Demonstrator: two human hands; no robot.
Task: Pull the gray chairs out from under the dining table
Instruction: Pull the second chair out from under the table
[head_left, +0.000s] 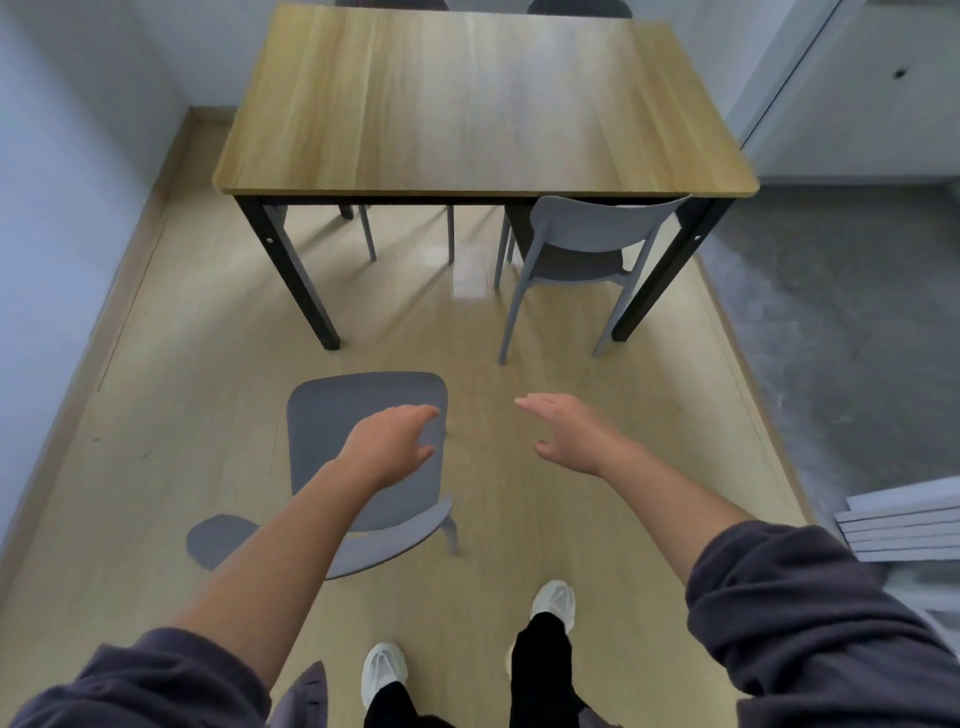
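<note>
One gray chair (332, 415) stands on the wood floor in front of me, clear of the dining table (483, 104), its seat facing up and its backrest nearest me. My left hand (395, 441) hovers over that seat, fingers apart, holding nothing. My right hand (566, 431) is stretched forward over bare floor, open and empty. A second gray chair (597, 234) sits tucked under the table's near right side, with only its backrest and rear legs sticking out. Two dark chair backs (579, 8) peek over the table's far edge.
Black table legs (291, 270) stand at the near corners. A white wall runs along the left. A gray concrete floor (857, 322) and stacked gray boards (914, 530) lie to the right. My feet in white shoes (384, 670) are at the bottom.
</note>
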